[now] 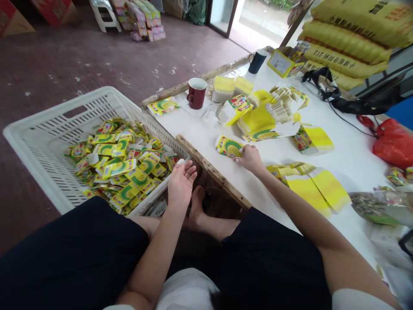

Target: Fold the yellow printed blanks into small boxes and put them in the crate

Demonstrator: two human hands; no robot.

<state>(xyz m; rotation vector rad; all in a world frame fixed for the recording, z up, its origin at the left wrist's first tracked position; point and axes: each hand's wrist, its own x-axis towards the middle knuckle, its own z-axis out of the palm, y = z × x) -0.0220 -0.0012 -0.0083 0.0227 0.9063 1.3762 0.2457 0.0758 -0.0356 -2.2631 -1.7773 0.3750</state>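
Observation:
My right hand [251, 159] is over the white tabletop, its fingers and thumb closed on the near end of a flat yellow-green printed carton [228, 146]. The carton's far end points left on the table. Palm up, my left hand [182, 181] hovers by the crate's near corner, fingers loosely curled and apart; I see nothing clearly held in it. Left of that hand, a white plastic crate [41, 125] holds a heap of small yellow filled boxes [124, 168]. Beyond my right hand lie an opened carton of folded blanks [258, 118] and another printed carton [237, 107].
A wooden strip [209, 165] edges the table. On the table stand a maroon mug [196, 94], a dark mug [257, 61], stacks of yellow blanks [318, 189] and a red plastic bag [393, 142]. Yellow sacks [351, 41] are piled behind. A white stool [105, 15] stands on the floor.

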